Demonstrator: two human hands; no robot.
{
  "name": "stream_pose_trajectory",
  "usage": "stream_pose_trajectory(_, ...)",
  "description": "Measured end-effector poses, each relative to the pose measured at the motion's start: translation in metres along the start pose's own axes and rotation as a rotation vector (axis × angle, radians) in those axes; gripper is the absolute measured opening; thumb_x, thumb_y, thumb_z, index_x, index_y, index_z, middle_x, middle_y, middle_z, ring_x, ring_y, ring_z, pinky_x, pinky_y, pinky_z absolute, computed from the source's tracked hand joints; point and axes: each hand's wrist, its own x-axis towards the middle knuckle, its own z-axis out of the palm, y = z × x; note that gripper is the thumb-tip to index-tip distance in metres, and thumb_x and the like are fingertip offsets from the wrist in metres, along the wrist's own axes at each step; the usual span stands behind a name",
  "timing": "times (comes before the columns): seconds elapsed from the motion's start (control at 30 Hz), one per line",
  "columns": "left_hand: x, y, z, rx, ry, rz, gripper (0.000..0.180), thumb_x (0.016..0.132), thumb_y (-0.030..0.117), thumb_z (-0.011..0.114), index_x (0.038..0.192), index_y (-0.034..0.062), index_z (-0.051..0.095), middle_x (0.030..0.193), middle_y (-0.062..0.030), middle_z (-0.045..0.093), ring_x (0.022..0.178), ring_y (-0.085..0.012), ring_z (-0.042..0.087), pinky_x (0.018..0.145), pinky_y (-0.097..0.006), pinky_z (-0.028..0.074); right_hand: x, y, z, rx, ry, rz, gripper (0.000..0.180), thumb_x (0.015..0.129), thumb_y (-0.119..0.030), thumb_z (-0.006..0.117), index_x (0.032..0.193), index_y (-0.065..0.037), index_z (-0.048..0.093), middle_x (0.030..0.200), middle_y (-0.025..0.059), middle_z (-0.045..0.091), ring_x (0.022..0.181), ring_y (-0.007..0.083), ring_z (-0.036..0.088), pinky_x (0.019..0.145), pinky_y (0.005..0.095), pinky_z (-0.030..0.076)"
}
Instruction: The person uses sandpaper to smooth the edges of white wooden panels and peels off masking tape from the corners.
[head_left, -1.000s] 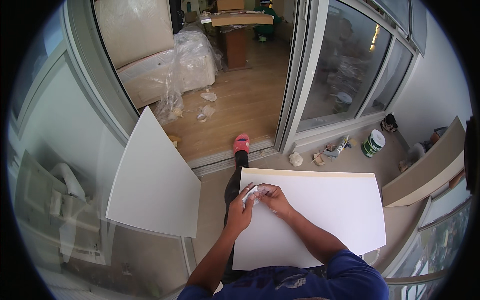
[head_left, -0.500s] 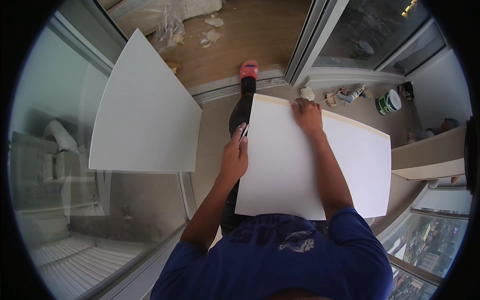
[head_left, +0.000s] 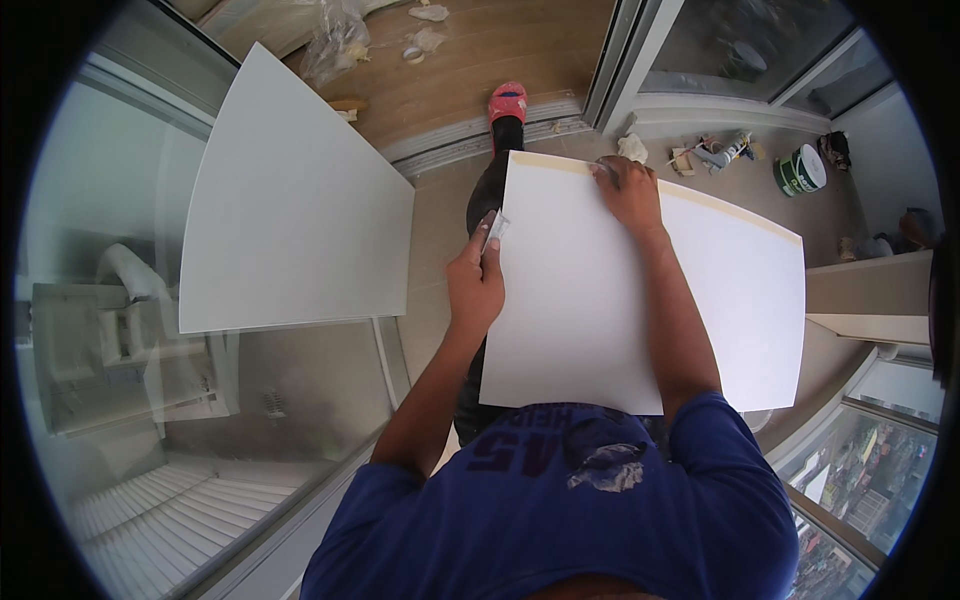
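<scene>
Overhead, two white panels fill the balcony scene. One large white panel (head_left: 650, 290) lies across the person's lap, its near edge hidden behind a blue T-shirt (head_left: 560, 500); the second white panel (head_left: 290, 200) leans upright by the glass wall (head_left: 150, 430) to the left, well apart from both hands. The left hand (head_left: 474, 285) is closed around a small grey tool (head_left: 493, 231) at the lap panel's left edge; what kind of tool it is cannot be made out. The right hand (head_left: 628, 187) presses flat, fingers nearly closed, on the panel's far edge, where a tan strip runs; whether it pinches anything cannot be told. One pink slipper (head_left: 507, 102) shows beyond the panel, the leg mostly hidden. One green-and-white tin (head_left: 800, 170) stands near small debris on the floor at upper right.
</scene>
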Motion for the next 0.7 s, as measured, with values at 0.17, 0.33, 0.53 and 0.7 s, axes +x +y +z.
stream_pose_trajectory(0.17,0.002,-0.016,0.006,0.058,0.118,0.271,0.045,0.110,0.011,0.049,0.151,-0.0062,0.051,0.130,-0.0283,0.070,0.114,-0.0364,0.073,0.097,-0.039,0.053,-0.002,-0.003,-0.003,-0.028,-0.020,0.041,0.039,0.101,-0.039,0.066,0.119,-0.005,0.077,0.118,0.0149,0.076,0.118,0.0353,0.066,0.111,0.0465,0.041)
stream_pose_trajectory(0.33,0.056,-0.022,0.014,0.071,0.071,0.135,0.043,0.107,0.012,0.053,0.146,-0.0057,0.055,0.126,-0.0283,0.071,0.114,-0.0415,0.071,0.098,-0.041,0.053,-0.002,-0.007,-0.006,0.008,-0.041,0.052,0.041,0.101,-0.039,0.065,0.123,-0.006,0.075,0.121,0.0129,0.074,0.122,0.0327,0.063,0.113,0.0460,0.040)
stream_pose_trajectory(0.53,0.081,-0.012,0.029,-0.020,-0.041,0.161,0.044,0.107,0.011,0.054,0.148,-0.0035,0.054,0.129,-0.0262,0.070,0.118,-0.0386,0.069,0.103,-0.039,0.051,-0.004,-0.002,-0.007,-0.023,-0.016,0.031,0.041,0.101,-0.039,0.066,0.122,-0.004,0.074,0.124,0.0157,0.073,0.123,0.0343,0.064,0.114,0.0462,0.040)
stream_pose_trajectory(0.7,0.125,-0.013,0.045,-0.021,-0.112,0.139,0.045,0.106,0.010,0.053,0.149,-0.0039,0.052,0.132,-0.0277,0.069,0.121,-0.0411,0.067,0.105,-0.040,0.049,-0.003,-0.005,-0.010,-0.036,-0.021,0.054,0.041,0.102,-0.040,0.065,0.122,-0.005,0.074,0.122,0.0152,0.073,0.123,0.0336,0.063,0.114,0.0460,0.040)
